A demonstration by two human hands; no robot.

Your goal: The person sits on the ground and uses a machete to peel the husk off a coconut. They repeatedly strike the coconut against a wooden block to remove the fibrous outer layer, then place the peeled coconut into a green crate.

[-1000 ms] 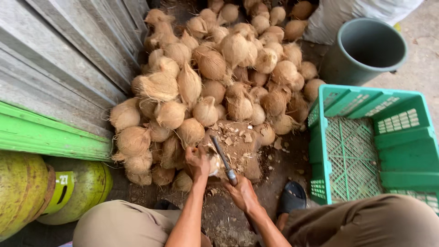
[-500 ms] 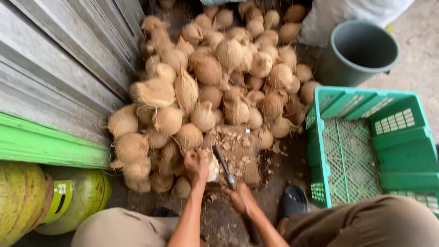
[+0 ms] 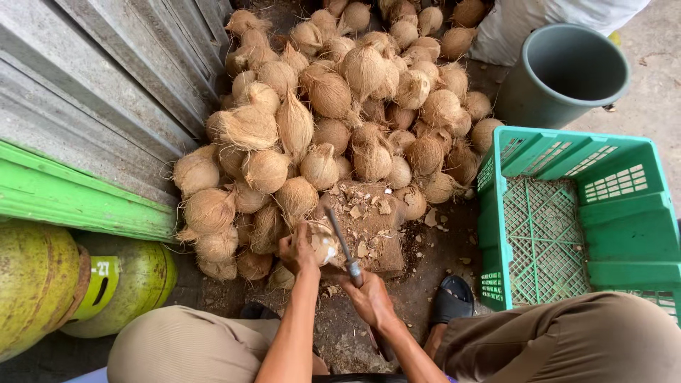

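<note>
Beside the wooden chopping block [image 3: 372, 227], low on the ground, the left hand [image 3: 298, 250] is closed around a partly husked coconut [image 3: 323, 245], pressing it against the block's near edge; the right hand [image 3: 369, 298] is clenched on the handle of a long knife [image 3: 339, 237] whose blade runs up and across the nut. Doing this step well looks to depend on keeping the left fingers wrapped behind the nut, away from the blade's line, and on steadying the nut against the block so it cannot roll. Short, angled cuts that glance off the shell, with the nut turned a little between them, would seem safer than deep ones. Behind the block a heap of husked coconuts [image 3: 340, 106] rises against a grey corrugated wall [image 3: 106, 78]; a green plastic crate [image 3: 574, 213] and a grey bucket [image 3: 564, 74] stand to the right, well apart from the hands, and a black sandal [image 3: 452, 298] sits near the crate. Hard to make out: the blade's edge and tip blur into the nut, so where it bites cannot be told. Left fingertips are hidden behind the coconut. Yellow-green gas cylinders [image 3: 42, 284] are cut off at the left edge
</note>
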